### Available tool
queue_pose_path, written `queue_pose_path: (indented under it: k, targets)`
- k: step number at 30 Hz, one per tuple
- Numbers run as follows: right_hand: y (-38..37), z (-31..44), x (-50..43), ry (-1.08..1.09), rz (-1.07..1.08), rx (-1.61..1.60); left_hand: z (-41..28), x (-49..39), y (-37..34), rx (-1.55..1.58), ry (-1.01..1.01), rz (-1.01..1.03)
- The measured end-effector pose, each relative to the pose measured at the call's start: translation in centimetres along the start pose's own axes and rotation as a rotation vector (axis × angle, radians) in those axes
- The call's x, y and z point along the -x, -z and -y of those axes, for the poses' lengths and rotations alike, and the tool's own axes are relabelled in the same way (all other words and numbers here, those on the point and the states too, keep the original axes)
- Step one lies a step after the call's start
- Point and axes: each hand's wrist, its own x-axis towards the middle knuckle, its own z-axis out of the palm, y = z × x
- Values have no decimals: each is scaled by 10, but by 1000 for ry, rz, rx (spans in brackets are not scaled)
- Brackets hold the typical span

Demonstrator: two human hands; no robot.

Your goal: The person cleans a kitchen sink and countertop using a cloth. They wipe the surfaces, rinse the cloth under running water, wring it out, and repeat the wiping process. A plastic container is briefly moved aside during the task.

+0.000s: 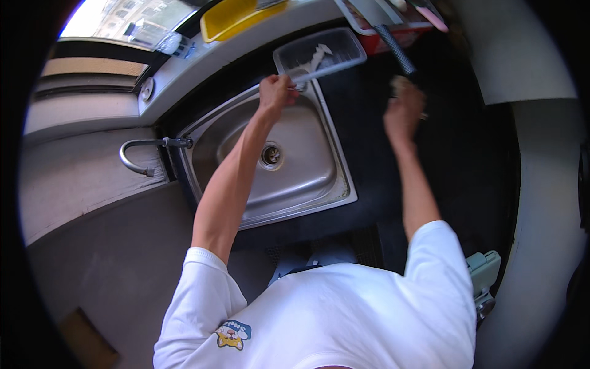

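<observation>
At the sink's far edge, my left hand [278, 93] grips the near left corner of a clear plastic container [341, 44]. White pieces [320, 54] lie inside it. The container is tilted, partly over the rim of the stainless steel sink [351, 187]. My right hand [404, 108], blurred, is over the black countertop [456, 157] on the right. Something pale shows at its fingers, too blurred to name, and its grip cannot be made out. Just beyond it is the dark textured handle [395, 50] of a utensil.
A curved metal faucet [131, 157] stands left of the sink. On the window ledge are a plastic bottle [171, 43] and a yellow basin [209, 23]. A red container [374, 45] under a white tray stands at the back right. A light green device [484, 270] is near my right elbow.
</observation>
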Motion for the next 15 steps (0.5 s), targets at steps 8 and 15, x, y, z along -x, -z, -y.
queue_pose_path:
  k: [8, 15]
  targets:
    - [9, 69, 120, 230, 75, -382, -21, -22, -39, 13, 115, -169]
    - [81, -67, 105, -9, 70, 11, -25, -22, -36, 75, 236, -64]
